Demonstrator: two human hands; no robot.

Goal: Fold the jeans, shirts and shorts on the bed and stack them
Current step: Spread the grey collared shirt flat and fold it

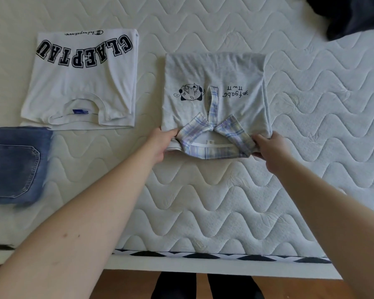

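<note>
Denim first, at the far left edge: folded jeans [13, 165], back pocket up, partly out of view. Nothing for you to do there yet.

White shirt [82, 80], folded, black block lettering upside down to you, lying beyond the jeans and just apart from them. Likely the base of your stack, or the next layer.

Left hand [162, 143]: arm stretched forward across the mattress [225, 201], thumb on top of the cloth and fingers curled under, pinching the near left corner of the grey shirt.

Grey shirt [216, 93]: folded to a rectangle, centre of the bed, plaid collar [212, 137] toward you, small cartoon print and script upside down. It lies flat except for the near edge, which you hold.

Right hand [268, 147]: mirror of the other, arm extended, thumb over and fingers under, pinching the near right corner beside the collar tip.

Dark garment [350, 16]: heaped at the far right corner, seemingly unfolded, still to be dealt with.

Risks, as judged from this layout:
- You hold only the near edge. Lift from there and the far half may hang, open out, and undo the fold.
- Uneven pull between your two hands could skew the rectangle or crease the collar.
- Carrying it left, a trailing edge might drag across the white shirt and ruffle it.
- Sliding rather than lifting may bunch the under-layer against the quilting.
</note>
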